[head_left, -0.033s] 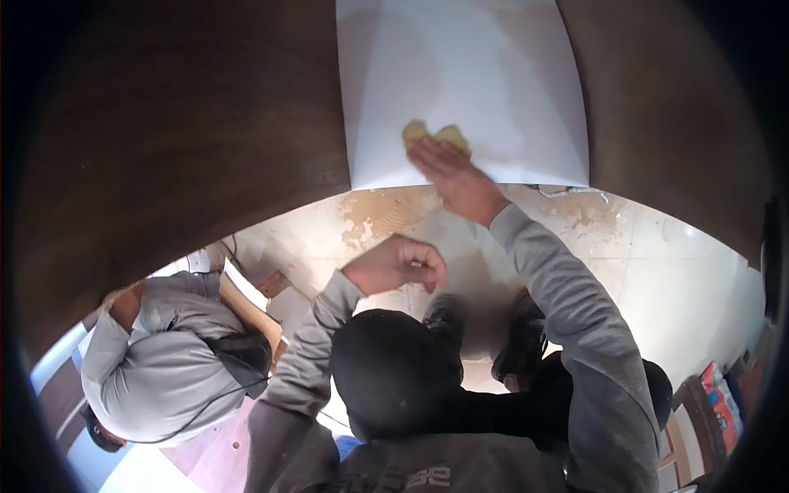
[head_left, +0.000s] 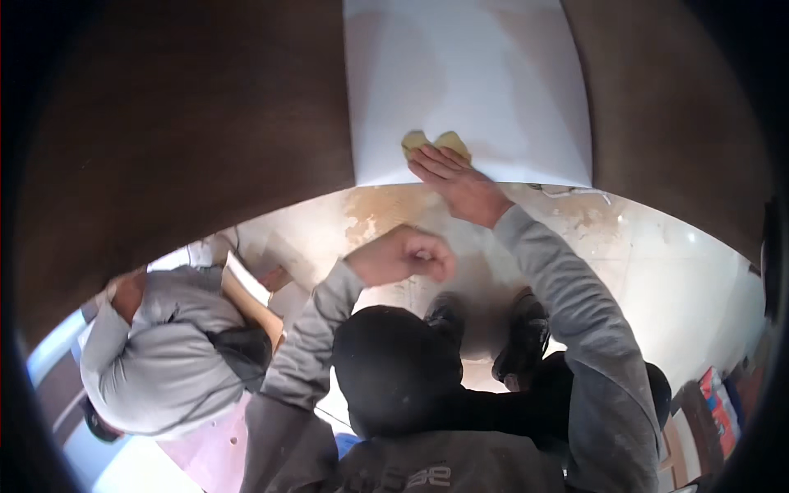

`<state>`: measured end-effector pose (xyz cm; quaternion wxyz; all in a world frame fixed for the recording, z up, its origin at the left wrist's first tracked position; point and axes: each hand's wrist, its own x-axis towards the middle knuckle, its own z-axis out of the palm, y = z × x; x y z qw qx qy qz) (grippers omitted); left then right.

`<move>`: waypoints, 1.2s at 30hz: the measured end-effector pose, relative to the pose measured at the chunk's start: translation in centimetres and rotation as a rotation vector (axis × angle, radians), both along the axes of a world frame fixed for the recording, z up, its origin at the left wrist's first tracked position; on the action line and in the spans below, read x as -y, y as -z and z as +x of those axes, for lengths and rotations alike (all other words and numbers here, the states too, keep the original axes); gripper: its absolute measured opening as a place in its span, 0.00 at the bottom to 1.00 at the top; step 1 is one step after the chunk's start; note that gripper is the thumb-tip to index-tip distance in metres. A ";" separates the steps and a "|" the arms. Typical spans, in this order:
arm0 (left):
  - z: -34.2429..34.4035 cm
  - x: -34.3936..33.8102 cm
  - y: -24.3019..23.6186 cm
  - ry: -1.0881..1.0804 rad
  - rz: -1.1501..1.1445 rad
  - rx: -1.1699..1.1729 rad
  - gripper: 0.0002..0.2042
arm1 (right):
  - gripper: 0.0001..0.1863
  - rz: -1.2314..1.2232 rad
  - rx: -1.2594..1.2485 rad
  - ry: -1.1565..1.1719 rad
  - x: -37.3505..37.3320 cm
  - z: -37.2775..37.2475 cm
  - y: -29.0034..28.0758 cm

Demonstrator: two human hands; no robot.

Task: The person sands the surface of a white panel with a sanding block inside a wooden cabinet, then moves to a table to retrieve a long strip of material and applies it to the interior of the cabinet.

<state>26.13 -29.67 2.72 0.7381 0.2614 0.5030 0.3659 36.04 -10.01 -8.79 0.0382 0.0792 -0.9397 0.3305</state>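
Near the top centre of the frame, the right hand (head_left: pixel 462 187) lies over a yellow pad (head_left: pixel 454 146), its fingers stretched nearly straight and close together. The pad, a sponge or folded cloth, shows two rounded lobes beyond the fingertips; the hand covers the rest, so I cannot tell whether it is gripped or only pressed. It rests on the lower part of a smooth white sheet (head_left: pixel 485 74), near the sheet's front edge. The sheet runs up to the top of the frame across a dark brown desk (head_left: pixel 205 107), and its front edge meets the desk's curved front edge.

The left hand (head_left: pixel 403 256) is at the centre of the frame, below the desk's edge in the picture and apart from the pad. Its fingers are loosely curled, leaving a gap, and it appears to hold nothing.

A white cord (head_left: pixel 567 194) shows just below the desk's edge, right of the sheet. Black shoes (head_left: pixel 523 341) stand on the pale, brown-stained floor (head_left: pixel 649 279). At lower left, a co-worker in grey (head_left: pixel 177 353) bends beside the desk; at lower right is a red-and-blue bag (head_left: pixel 720 411).
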 end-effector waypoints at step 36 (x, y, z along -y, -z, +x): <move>9.1 -7.8 -5.2 0.029 0.413 -0.972 0.23 | 0.16 0.206 0.480 0.328 -10.4 6.8 -12.9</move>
